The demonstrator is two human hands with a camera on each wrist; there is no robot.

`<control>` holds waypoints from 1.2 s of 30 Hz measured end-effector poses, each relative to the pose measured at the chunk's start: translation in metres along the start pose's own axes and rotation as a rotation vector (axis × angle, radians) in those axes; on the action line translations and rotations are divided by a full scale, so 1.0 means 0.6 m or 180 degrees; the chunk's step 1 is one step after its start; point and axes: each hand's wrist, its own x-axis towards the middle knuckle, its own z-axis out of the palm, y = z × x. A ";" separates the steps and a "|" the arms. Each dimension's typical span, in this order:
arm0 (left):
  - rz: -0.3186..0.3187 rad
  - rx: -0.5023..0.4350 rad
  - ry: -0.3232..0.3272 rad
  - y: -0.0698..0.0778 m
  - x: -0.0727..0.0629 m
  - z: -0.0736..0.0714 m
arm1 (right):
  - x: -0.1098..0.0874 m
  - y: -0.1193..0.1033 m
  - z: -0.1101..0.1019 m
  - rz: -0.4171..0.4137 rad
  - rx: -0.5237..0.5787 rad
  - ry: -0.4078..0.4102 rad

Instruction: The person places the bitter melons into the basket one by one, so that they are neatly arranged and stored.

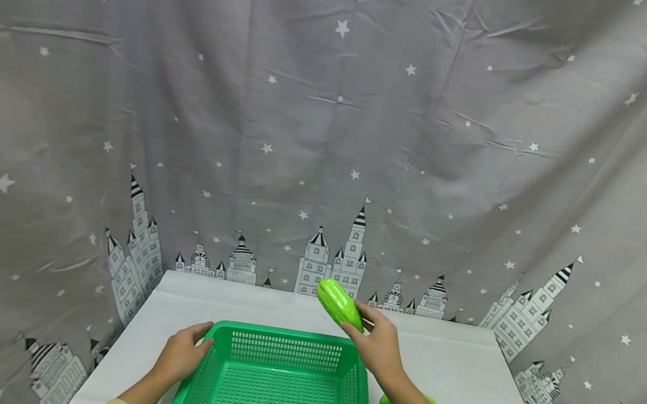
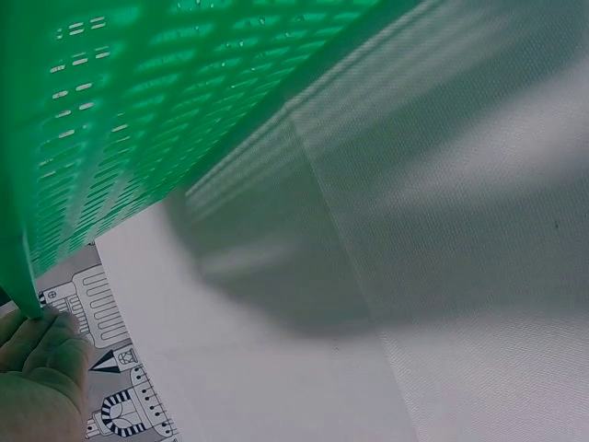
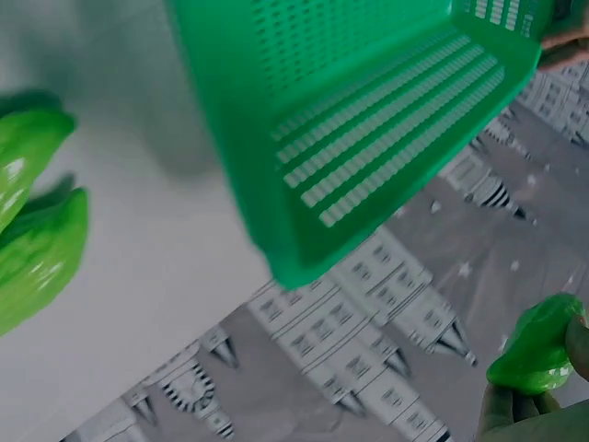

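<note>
In the head view my right hand [image 1: 378, 344] holds a glossy bright-green, ridged, elongated fruit [image 1: 338, 302], star-fruit-like, above the far right corner of a green plastic basket [image 1: 287, 334]. Fingers and thumb pinch its near end. The fruit [image 3: 538, 345] also shows in the right wrist view, partly hidden by the hand. At the basket's far left corner my left hand [image 1: 181, 352] grips the rim, thumb toward the inside. In the left wrist view that hand [image 2: 46, 373] appears at the lower left, against the basket's edge. The visible basket floor is bare.
Two similar green fruits [image 3: 41, 258] lie on the white table [image 1: 459, 371] right of the basket, partly covered by my right forearm in the head view. Behind the table hangs a grey curtain [image 1: 319, 130] printed with stars and castles.
</note>
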 end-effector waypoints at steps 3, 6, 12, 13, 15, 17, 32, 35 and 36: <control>0.0032 -0.0005 0.0021 -0.001 0.001 0.002 | 0.004 -0.007 0.025 -0.0039 0.0066 -0.0112; 0.0027 -0.0024 0.0039 0.002 -0.001 0.002 | 0.004 -0.013 0.048 -0.0039 0.0127 -0.0215; 0.0053 -0.0069 0.0055 0.007 -0.002 0.007 | 0.001 -0.020 0.085 0.0016 0.0212 -0.0388; 0.0054 -0.0068 0.0052 0.008 -0.003 0.008 | 0.000 -0.021 0.090 0.0039 0.0209 -0.0412; 0.0029 -0.0067 0.0030 0.009 -0.003 0.008 | 0.000 -0.023 0.098 0.0077 0.0225 -0.0479; 0.0006 -0.0066 0.0009 0.011 -0.004 0.008 | 0.000 -0.025 0.107 0.0076 0.0255 -0.0549; -0.0035 -0.0061 0.0099 0.007 -0.014 -0.001 | -0.014 -0.019 0.186 0.0175 0.0193 -0.1214; -0.0015 -0.0066 0.0125 0.005 -0.013 0.000 | -0.018 -0.013 0.197 0.0186 0.0128 -0.1269; -0.0013 -0.0076 0.0133 0.004 -0.012 0.000 | -0.019 -0.010 0.200 0.0182 0.0120 -0.1286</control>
